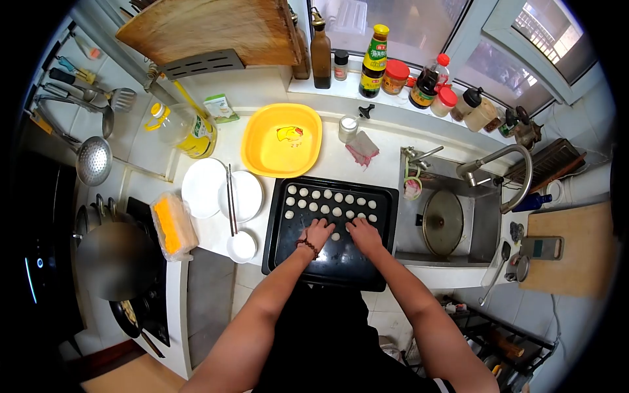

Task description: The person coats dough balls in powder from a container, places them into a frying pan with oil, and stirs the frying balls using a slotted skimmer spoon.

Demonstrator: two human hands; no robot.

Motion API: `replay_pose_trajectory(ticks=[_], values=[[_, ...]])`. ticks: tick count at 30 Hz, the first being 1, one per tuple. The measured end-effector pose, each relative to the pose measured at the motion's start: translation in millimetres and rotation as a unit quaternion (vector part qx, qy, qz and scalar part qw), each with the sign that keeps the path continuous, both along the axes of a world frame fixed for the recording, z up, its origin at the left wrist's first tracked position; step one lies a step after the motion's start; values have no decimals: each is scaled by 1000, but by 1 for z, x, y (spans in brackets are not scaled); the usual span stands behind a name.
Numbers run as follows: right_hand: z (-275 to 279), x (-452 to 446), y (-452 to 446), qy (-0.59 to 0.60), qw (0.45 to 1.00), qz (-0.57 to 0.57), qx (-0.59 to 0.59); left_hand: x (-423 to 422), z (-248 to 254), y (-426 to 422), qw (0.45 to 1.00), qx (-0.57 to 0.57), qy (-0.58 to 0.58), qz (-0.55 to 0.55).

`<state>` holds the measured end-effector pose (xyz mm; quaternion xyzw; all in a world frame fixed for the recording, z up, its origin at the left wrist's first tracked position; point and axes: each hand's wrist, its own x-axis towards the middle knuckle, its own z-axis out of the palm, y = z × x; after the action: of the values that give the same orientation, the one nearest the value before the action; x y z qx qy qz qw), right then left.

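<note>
A black baking tray [288,255] lies in front of me, its near edge against my body. Small round white dough balls [337,211] stand on it in two uneven rows toward the far side. My left hand [319,231], with a beaded bracelet at the wrist, is low over the tray, fingers bent down; what they hold, if anything, is hidden. Beside its fingertips sits a single dough ball [335,236]. My right hand [362,232] is just to the right, its fingers curled at a pale dough ball [348,229], partly covered by the fingertips.
A yellow basin [249,147] touches the tray's far edge. White plates [200,187], a small bowl [242,247] and chopsticks [231,200] stand left. At right is a sink [481,236] with a glass lid [443,223]. Sauce bottles [374,62] line the windowsill; a pan [124,318] sits on the stove.
</note>
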<state>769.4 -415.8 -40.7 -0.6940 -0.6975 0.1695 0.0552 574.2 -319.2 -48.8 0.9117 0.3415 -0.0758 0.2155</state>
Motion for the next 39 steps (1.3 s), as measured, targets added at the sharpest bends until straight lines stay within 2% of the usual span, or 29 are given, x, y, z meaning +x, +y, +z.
replay_pose_trajectory(ticks=[2, 7, 14, 16, 20, 22, 26, 28, 30, 32, 35, 36, 37, 38, 39], values=[[-3, 0, -1, 2, 1000, 9, -15, -1, -2, -2, 1000, 0, 12, 0], [-2, -3, -2, 60, 996, -41, 42, -14, 8, -4, 998, -17, -13, 67], [-1, -8, -1, 45, 997, -45, 36, -21, 19, -8, 990, -33, -44, 127], [1, -8, -2, 22, 998, -33, 46, -22, 26, -8, 980, -70, -76, 168], [2, -13, 3, 1, 1000, -10, 16, -32, 18, -12, 965, -72, -142, 211], [13, -18, 4, 22, 999, 28, -13, -37, 9, -16, 944, -78, -192, 258], [10, -24, 11, 1, 995, 95, 2, -47, 3, -22, 916, -125, -225, 308], [8, -27, 16, -3, 992, 127, -3, -53, 14, -24, 834, -251, -292, 396], [-2, -24, 21, 7, 986, 166, 7, -67, 29, -22, 727, -415, -290, 463], [-13, -20, 25, 32, 981, 190, 8, -87, 38, -23, 655, -481, -335, 478], [2, -22, 34, 92, 971, 218, 32, -125, 94, -22, 593, -503, -377, 504], [9, -26, 38, 121, 974, 188, 30, -143, 108, -19, 571, -512, -393, 507], [22, -34, 47, 149, 976, 157, 28, -163, 117, -17, 568, -492, -412, 515], [36, -46, 56, 148, 973, 172, 29, -185, 127, -17, 564, -473, -430, 522], [56, -66, 61, 203, 969, 142, 19, -209, 147, -13, 566, -453, -448, 524]])
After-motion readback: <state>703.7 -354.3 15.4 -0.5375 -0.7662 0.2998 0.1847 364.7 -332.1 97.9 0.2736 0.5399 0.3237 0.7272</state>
